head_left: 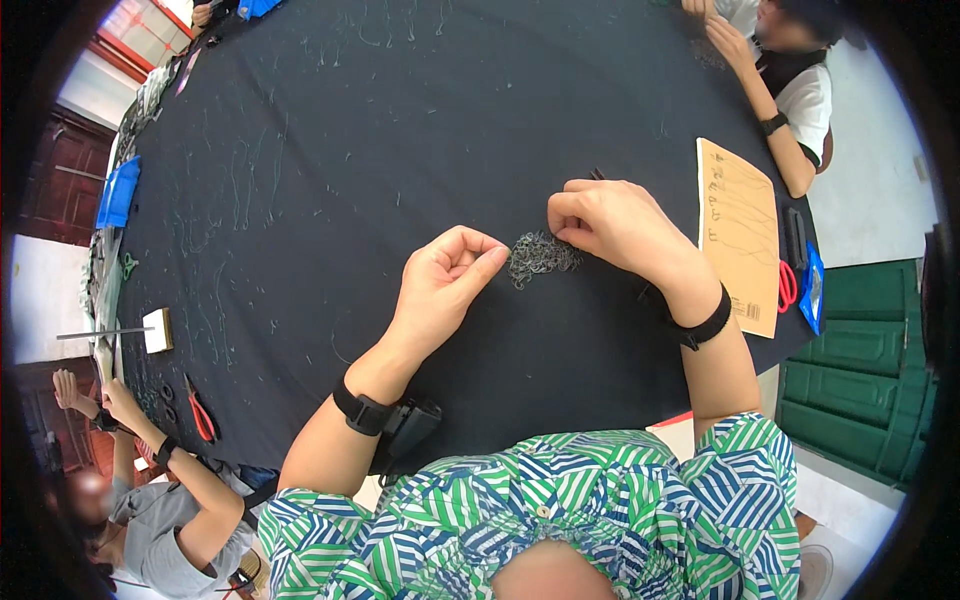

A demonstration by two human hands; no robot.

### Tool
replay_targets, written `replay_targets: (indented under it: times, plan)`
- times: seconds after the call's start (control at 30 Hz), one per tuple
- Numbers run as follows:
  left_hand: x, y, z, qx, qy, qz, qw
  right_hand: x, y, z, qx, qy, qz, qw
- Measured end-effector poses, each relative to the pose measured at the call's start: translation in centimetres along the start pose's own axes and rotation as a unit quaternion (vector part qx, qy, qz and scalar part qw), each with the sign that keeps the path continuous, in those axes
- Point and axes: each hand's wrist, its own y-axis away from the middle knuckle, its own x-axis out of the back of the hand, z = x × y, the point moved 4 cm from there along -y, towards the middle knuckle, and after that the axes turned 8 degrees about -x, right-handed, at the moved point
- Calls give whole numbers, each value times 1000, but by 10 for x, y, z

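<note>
A small heap of tiny, dark, curved wire pieces that look like hooks (540, 258) lies on the black cloth before me. My left hand (447, 275) is at the heap's left edge, thumb and forefinger pinched together. Whatever they pinch is too small to make out. Over the heap's right side, my right hand (615, 228) has its fingers bent and closed, the tips touching or just above the pieces. What it holds is hidden. A dark, thin tip (598, 174) pokes out beyond its knuckles; I cannot tell whether it is held or lies on the cloth.
Thin greenish threads (240, 180) are strewn over the black cloth (480, 120). To the right lie a brown paper sheet (735, 240), red-handled scissors (788, 287) and a blue packet (812, 288). Red-handled pliers (200, 410) lie at the left. Other people sit at the lower left and upper right.
</note>
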Motion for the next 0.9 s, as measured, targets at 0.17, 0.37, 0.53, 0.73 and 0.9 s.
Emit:
replay_targets:
  times: [0.17,0.37,0.53,0.73,0.9]
  plan:
    - [0,-1,-6,-12,9,5,1000,-4,2,8,22,7,49,999]
    - [1,-1,-1,-9,-5,-2,1000,7,6,14,-49,-105,15,993]
    - [1,-1,-1,-6,8,-1,1000,7,11,18,-13,-133,41,990]
    - [2,-1,-4,-10,20,4,1000,14,15,2,-60,-184,-10,981]
    - [-2,1,2,-7,41,6,999,6,16,-18,-68,-357,-30,931]
